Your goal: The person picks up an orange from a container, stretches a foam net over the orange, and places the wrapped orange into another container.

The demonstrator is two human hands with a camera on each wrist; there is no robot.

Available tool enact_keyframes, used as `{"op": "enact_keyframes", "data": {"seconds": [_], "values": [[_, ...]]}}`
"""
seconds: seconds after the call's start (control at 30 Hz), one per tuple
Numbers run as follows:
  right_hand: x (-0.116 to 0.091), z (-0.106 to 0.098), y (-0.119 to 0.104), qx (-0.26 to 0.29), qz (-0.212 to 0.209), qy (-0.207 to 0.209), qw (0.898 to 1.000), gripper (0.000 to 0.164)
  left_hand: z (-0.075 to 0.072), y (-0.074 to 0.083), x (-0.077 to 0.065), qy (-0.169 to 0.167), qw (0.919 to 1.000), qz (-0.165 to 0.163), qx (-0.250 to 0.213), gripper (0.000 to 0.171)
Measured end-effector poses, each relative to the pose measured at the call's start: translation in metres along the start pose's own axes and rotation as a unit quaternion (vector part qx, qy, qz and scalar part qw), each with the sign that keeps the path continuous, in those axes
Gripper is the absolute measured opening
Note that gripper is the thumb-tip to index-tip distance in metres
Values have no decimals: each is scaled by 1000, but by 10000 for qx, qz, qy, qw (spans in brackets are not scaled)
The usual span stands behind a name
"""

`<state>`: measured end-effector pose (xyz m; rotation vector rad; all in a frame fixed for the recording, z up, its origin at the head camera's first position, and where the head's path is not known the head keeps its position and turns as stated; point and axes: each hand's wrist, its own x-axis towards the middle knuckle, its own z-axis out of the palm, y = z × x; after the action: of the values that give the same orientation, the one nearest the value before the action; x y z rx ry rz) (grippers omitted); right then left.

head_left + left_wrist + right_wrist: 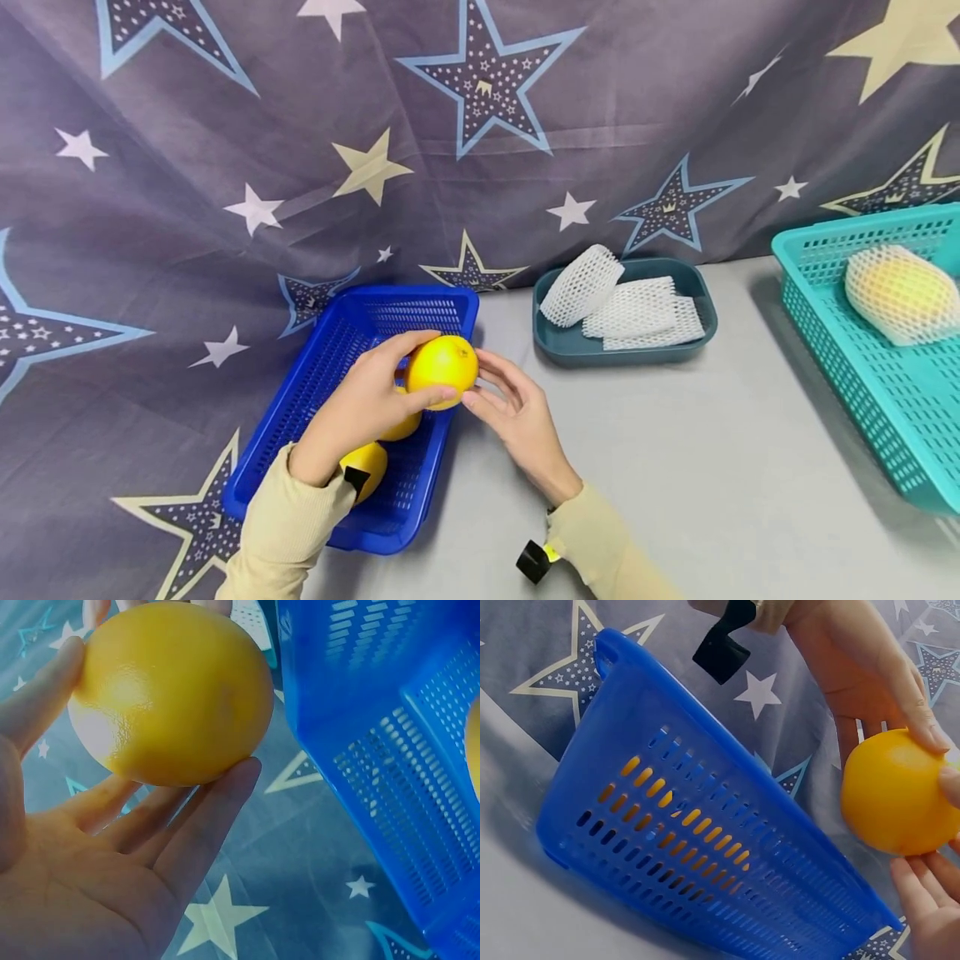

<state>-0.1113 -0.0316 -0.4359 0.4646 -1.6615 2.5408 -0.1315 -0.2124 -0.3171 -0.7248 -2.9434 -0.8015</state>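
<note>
A shiny yellow-orange orange [442, 371] is held up over the right side of the blue basket [442, 492]. My left hand [367, 392] grips it, thumb on the near side and fingers round the far side. From the right, my right hand [517, 412] takes hold of the same fruit with thumb and fingertips. In the left wrist view the left fingers [214, 832] support the orange [172, 694] from one side. Two more oranges, one [401, 423] partly covered by the held fruit and one [365, 468] beside the left wrist, lie in the basket.
White foam net sleeves [630, 308] lie in a dark teal tray [622, 358] at the back. On the right stands a turquoise basket [847, 392] with a net-wrapped fruit [903, 292] in it. A star-patterned cloth [525, 192] hangs behind the grey tabletop [675, 467].
</note>
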Motion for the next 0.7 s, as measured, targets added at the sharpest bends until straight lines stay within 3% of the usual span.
{"op": "enact_keyframes", "data": {"seconds": [0.4,0.7], "values": [[3,-14,-17,-222,-111,-70,9997,50,13,9,-2,323,9978,-114,-572,67],[4,-30,-33,-378,-104,-241,9989,51,25,21,0,620,9919,-21,-1107,70]]}}
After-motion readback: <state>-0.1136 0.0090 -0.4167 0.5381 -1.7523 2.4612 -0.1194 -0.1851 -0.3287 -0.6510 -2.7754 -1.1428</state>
